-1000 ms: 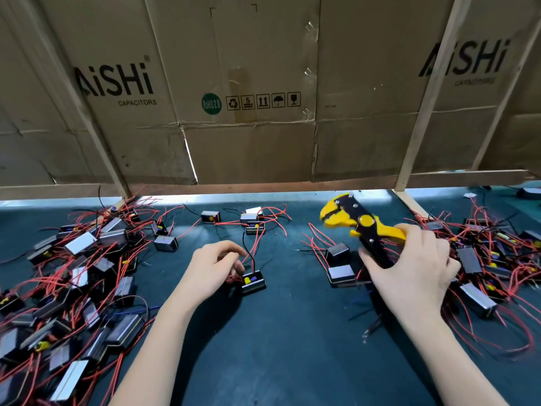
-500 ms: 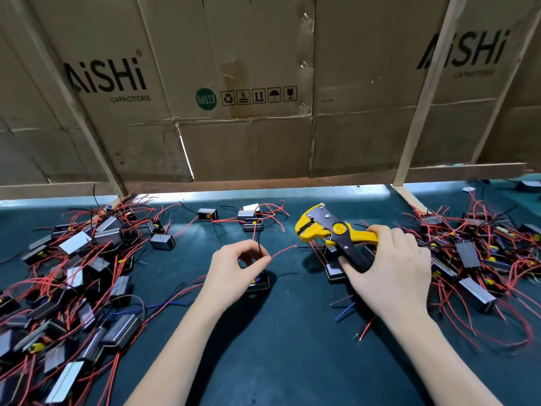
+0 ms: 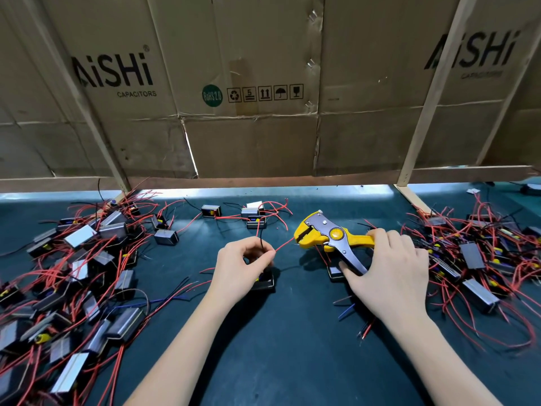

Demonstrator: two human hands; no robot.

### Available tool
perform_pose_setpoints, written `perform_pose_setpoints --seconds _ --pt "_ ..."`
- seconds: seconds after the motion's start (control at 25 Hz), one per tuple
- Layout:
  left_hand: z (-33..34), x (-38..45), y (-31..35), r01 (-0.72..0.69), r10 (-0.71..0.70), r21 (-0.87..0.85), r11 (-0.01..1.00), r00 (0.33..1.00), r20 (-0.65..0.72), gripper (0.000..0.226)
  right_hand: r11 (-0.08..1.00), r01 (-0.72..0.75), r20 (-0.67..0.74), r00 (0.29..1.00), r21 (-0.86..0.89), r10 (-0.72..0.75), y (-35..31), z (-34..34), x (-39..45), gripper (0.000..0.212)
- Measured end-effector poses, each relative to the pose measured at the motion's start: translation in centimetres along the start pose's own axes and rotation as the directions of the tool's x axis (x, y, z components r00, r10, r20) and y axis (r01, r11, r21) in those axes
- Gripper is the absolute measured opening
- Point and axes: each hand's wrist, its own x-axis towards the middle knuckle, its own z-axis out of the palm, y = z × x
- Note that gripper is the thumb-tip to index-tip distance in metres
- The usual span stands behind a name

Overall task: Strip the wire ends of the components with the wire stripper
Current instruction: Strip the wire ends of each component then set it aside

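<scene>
My left hand (image 3: 243, 266) pinches a red wire (image 3: 283, 244) between thumb and forefinger; the wire runs from a small black component (image 3: 265, 282) lying half hidden under that hand. A black wire of the same component rises beside the fingers. My right hand (image 3: 389, 271) grips the handles of a yellow and grey wire stripper (image 3: 328, 235). The stripper's jaws point left, and the red wire's free end sits right at the jaw mouth.
A dense pile of grey and black components with red wires (image 3: 73, 273) covers the left of the dark green table (image 3: 278, 347). Another pile (image 3: 480, 259) lies at the right. A few loose components (image 3: 251, 215) sit behind. Cardboard panels (image 3: 248, 127) on wooden struts wall the back.
My left hand lifted from the component and drew its red wire up and to the right. My right hand brought the stripper down and left until its jaws met the wire end.
</scene>
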Motion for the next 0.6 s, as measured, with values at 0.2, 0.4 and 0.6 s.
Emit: perform_pose_setpoints --seconds 0.2,0.4,0.6 --pt "0.18 -0.13 0.12 -0.004 0.004 0.007 1.000 1.000 0.020 0.013 1.000 0.022 -0.022 1.000 0.014 -0.022 -0.20 0.04 0.00 0.059" --pt "0.12 -0.13 0.16 -0.007 0.006 0.024 1.000 1.000 0.022 0.014 0.999 0.034 -0.034 0.999 0.014 -0.033 -0.11 -0.13 0.11 0.054" --pt "0.17 -0.09 0.04 -0.010 0.009 0.030 0.999 1.000 0.030 0.014 0.999 0.019 -0.018 1.000 0.036 -0.019 -0.01 -0.51 0.24 0.045"
